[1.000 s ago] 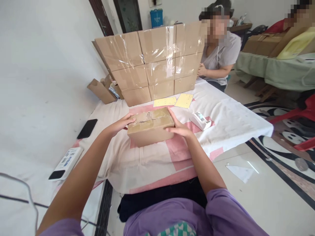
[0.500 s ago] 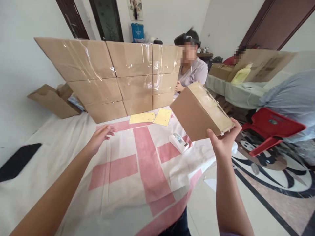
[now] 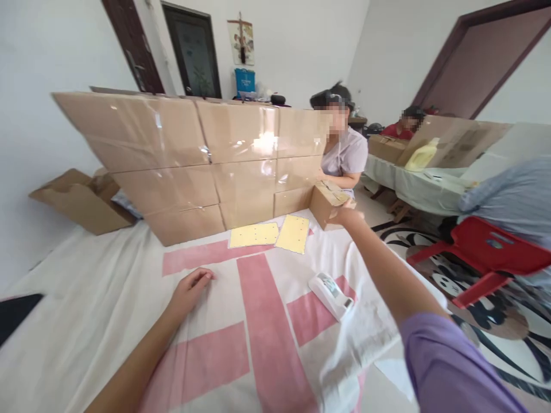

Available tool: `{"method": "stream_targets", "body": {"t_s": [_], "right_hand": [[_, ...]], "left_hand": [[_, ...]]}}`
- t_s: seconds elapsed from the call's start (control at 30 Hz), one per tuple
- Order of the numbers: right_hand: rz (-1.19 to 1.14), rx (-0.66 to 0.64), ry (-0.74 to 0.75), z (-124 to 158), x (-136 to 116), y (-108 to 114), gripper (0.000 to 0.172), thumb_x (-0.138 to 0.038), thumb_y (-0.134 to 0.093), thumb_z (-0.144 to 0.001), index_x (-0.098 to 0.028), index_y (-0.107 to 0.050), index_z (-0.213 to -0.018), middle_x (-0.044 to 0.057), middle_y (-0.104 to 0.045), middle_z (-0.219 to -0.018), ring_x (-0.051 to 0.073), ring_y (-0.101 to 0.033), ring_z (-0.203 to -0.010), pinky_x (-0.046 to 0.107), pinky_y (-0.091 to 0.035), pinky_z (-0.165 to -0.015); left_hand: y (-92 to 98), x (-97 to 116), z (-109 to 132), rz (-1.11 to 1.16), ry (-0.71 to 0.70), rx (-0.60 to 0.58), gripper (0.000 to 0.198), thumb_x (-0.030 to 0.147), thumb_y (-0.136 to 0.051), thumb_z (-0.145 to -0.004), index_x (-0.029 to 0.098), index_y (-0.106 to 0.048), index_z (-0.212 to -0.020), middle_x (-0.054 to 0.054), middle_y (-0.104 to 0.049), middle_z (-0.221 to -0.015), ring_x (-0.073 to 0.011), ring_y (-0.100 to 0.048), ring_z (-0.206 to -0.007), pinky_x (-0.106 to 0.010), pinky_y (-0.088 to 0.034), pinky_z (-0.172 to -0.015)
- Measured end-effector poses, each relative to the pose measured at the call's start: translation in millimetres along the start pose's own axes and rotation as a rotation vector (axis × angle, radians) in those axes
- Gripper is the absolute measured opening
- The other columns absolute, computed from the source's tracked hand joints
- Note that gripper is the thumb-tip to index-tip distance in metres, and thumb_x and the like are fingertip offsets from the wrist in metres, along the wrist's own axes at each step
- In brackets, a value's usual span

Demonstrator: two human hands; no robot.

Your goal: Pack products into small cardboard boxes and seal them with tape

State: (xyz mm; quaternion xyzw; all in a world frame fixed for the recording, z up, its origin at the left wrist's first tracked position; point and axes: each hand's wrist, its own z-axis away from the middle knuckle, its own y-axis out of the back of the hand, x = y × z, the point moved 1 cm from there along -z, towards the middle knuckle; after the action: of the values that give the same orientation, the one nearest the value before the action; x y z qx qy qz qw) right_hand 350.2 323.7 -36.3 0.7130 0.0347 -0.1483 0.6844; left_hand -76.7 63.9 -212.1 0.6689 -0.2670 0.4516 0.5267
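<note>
My right hand (image 3: 349, 217) reaches far across the table and grips a small taped cardboard box (image 3: 326, 202) at the right end of a wall of stacked cardboard boxes (image 3: 193, 160). The box touches the stack's lowest row, on the tablecloth (image 3: 258, 321). My left hand (image 3: 189, 289) rests on the cloth nearer to me, fingers loosely curled, holding nothing.
Two yellow sheets (image 3: 271, 234) lie in front of the stack. A white device (image 3: 331, 295) sits near the right table edge. An open carton (image 3: 77, 198) lies at the left. A person (image 3: 344, 155) sits behind the stack. A red chair (image 3: 486, 252) stands at the right.
My right hand carried the small box from over the right table edge forward to the right end of the stack. My left hand dropped onto the cloth.
</note>
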Motion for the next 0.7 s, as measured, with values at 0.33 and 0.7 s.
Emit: {"method": "stream_targets", "body": {"t_s": [0.33, 0.7], "right_hand": [[-0.269, -0.391, 0.940, 156, -264, -81, 0.053, -0.054, -0.073, -0.090, -0.021, -0.073, -0.132, 0.019, -0.072, -0.137, 0.042, -0.067, -0.130, 0.061, -0.051, -0.112], [-0.686, -0.441, 0.872, 211, -619, -250, 0.077, -0.052, -0.033, -0.109, -0.006, -0.013, -0.168, 0.015, -0.029, -0.175, 0.027, -0.020, -0.166, 0.047, -0.018, -0.136]], "left_hand": [[170.2, -48, -60, 0.042, 0.045, 0.686, 0.073, 0.052, -0.079, -0.071, 0.022, -0.045, -0.129, -0.016, -0.057, -0.138, -0.0325, -0.060, -0.127, -0.050, -0.049, -0.109], [244.0, -86, -206, 0.088, 0.098, 0.958, 0.081, 0.041, -0.043, -0.109, 0.004, 0.003, -0.164, -0.037, 0.019, -0.170, -0.0407, 0.010, -0.164, -0.062, -0.003, -0.126]]}}
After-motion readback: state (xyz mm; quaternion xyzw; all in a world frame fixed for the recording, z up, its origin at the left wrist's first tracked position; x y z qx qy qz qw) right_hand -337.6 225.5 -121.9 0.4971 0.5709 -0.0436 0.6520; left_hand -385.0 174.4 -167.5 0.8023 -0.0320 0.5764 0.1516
